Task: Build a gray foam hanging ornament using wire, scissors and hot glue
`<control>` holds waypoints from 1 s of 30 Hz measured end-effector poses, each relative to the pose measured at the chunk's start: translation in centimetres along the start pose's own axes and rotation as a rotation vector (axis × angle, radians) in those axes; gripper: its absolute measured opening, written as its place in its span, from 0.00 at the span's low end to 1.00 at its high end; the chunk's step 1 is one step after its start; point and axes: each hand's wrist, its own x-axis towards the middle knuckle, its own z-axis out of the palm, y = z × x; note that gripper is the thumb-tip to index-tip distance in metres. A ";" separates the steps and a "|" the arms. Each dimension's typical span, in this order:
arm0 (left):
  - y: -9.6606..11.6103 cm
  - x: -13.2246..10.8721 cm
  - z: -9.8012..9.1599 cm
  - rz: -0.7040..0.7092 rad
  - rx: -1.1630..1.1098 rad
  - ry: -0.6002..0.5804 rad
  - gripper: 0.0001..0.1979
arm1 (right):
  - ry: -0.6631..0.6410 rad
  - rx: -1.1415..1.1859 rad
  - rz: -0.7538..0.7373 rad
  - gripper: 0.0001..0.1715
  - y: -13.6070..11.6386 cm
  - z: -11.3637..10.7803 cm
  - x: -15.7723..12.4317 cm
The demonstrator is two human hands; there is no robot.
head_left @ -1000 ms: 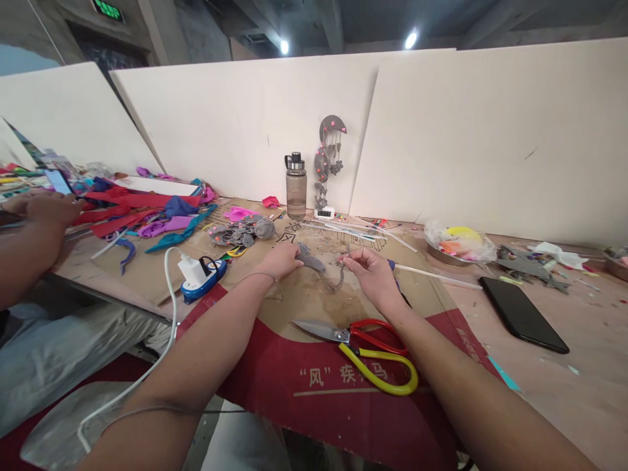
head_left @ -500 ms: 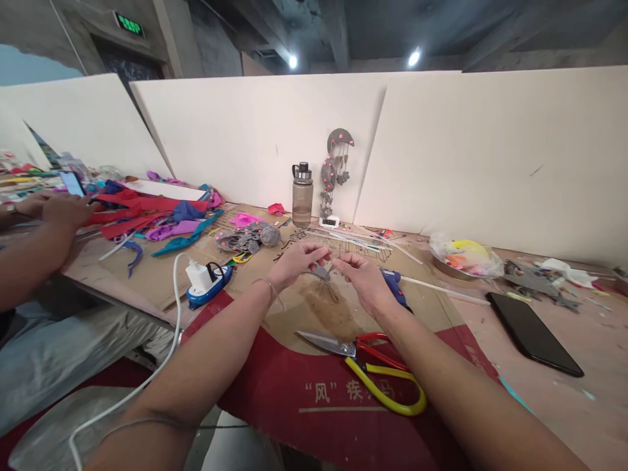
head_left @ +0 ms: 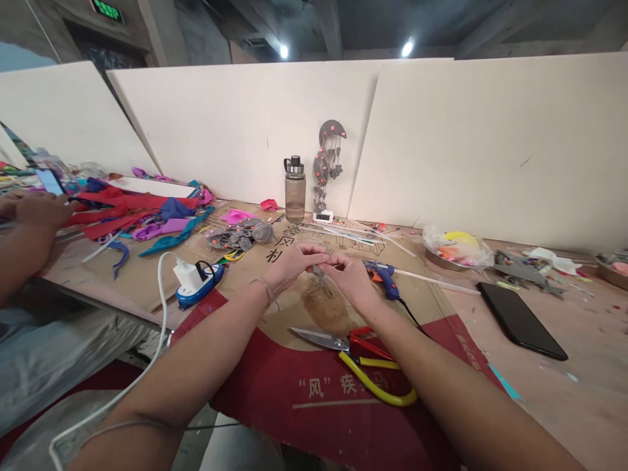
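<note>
My left hand (head_left: 293, 261) and my right hand (head_left: 349, 278) meet over the brown cardboard sheet (head_left: 294, 307), fingers pinched together on a small grey felt piece (head_left: 321, 275) that hangs between them. Most of the piece is hidden by my fingers. Red and yellow handled scissors (head_left: 358, 356) lie on the cardboard just below my right wrist. A blue glue gun (head_left: 383, 275) lies right behind my right hand, its cord running toward me.
A grey water bottle (head_left: 295, 190) and a grey felt hanging ornament (head_left: 326, 160) stand against the white board. A power strip with charger (head_left: 193, 281) is left of my arm. A black phone (head_left: 520, 320) lies right. Another person's hand (head_left: 29, 212) works at far left among coloured felt strips.
My hands lifted the grey piece off the cardboard and drew together until the fingertips touch. The glue gun has come into view behind my right hand.
</note>
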 end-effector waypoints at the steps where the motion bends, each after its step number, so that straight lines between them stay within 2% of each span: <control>1: 0.1 0.0 0.0 0.005 -0.035 0.015 0.10 | -0.010 -0.001 0.004 0.12 -0.1 0.1 -0.1; 4: 0.7 0.0 -0.8 -0.014 -0.170 0.056 0.08 | -0.096 0.049 0.056 0.11 -0.5 0.3 -0.5; 8: 1.6 0.1 -2.6 -0.065 -0.328 0.107 0.04 | -0.293 0.107 0.168 0.08 -1.3 0.7 -1.4; 12: 1.1 0.8 -3.7 -0.134 -0.338 0.111 0.08 | -0.394 -0.080 0.164 0.11 -1.7 0.8 -2.5; 15: 0.0 1.3 -3.8 -0.232 -0.290 0.141 0.12 | -0.443 -0.338 0.081 0.15 -1.9 0.7 -3.2; 20: -1.8 1.9 -3.9 -0.362 -0.169 0.151 0.11 | -0.527 -0.798 -0.152 0.13 -2.7 0.8 -4.2; 24: -2.4 2.0 -4.1 -0.411 -0.107 0.122 0.11 | -0.682 -0.814 -0.392 0.19 -3.7 0.9 -5.2; 27: -2.4 1.8 -3.8 -0.445 -0.117 0.131 0.10 | -0.650 -0.730 -0.443 0.24 -3.7 0.7 -5.2; 30: -2.1 1.6 -3.3 -0.450 -0.128 0.148 0.10 | -0.468 -0.589 -0.388 0.16 -2.6 0.4 -4.4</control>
